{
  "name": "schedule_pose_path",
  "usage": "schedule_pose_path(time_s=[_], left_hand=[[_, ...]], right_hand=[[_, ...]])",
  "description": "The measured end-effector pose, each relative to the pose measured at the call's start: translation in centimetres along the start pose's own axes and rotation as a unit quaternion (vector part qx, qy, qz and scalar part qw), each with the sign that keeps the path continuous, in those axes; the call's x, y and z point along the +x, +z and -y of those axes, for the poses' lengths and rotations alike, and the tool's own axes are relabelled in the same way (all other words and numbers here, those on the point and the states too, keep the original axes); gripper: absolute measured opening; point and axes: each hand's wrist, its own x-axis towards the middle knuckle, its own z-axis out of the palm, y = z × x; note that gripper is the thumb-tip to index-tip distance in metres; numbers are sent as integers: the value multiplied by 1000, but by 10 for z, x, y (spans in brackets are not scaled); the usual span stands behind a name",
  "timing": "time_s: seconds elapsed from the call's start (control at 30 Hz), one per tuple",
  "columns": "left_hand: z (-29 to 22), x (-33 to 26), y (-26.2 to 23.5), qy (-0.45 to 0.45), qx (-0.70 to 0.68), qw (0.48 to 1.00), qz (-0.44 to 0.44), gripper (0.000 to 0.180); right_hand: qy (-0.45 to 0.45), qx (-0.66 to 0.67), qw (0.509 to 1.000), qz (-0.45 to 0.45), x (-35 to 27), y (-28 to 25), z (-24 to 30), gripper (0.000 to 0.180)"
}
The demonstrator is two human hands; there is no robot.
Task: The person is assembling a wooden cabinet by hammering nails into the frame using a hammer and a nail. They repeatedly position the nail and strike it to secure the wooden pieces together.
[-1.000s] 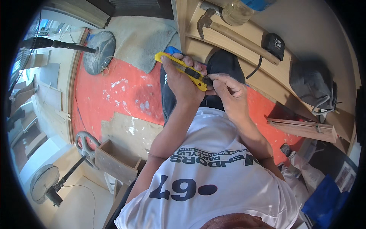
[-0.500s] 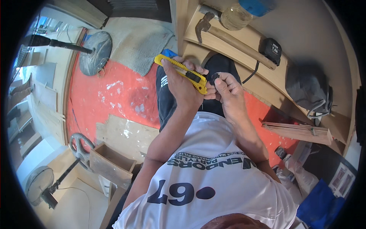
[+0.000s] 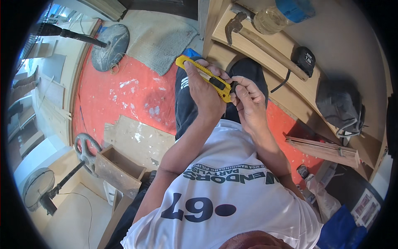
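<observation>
My left hand [image 3: 206, 86] is closed around a yellow snap-off utility knife [image 3: 214, 83] with a black slider, held tilted above my lap. No bare blade shows beyond the yellow body. At the knife's lower right end, my right hand [image 3: 251, 98] pinches a small black piece [image 3: 233, 86], which looks like an end cap. This piece lies against or very close to the knife's end. Fingers hide part of it, so I cannot tell whether it is seated.
On the wooden shelf to the right lie a hammer [image 3: 265, 45], a black tape measure [image 3: 304, 61] and a clear bottle [image 3: 271, 20]. A dark bag [image 3: 340, 106] sits farther along. At the left are a wooden drawer [image 3: 118, 168] and a stand fan's base [image 3: 110, 47].
The black piece in my right fingers has come closer to the knife's end. My right fingertips now meet the knife there. The whole view has shifted slightly.
</observation>
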Motion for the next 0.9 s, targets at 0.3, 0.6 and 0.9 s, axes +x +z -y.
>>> schedule_pose_path(time_s=[0.3, 0.6, 0.9], left_hand=[[2, 4, -4, 11, 23, 1000, 12, 45], [5, 5, -5, 4, 27, 999, 20, 46], [4, 6, -1, -11, 39, 999, -16, 48]], right_hand=[[-31, -83, 996, 0, 3, -10, -1, 23], [-34, -179, 983, -13, 7, -11, 7, 19], [-94, -206, 974, 25, 2, -21, 12, 14]])
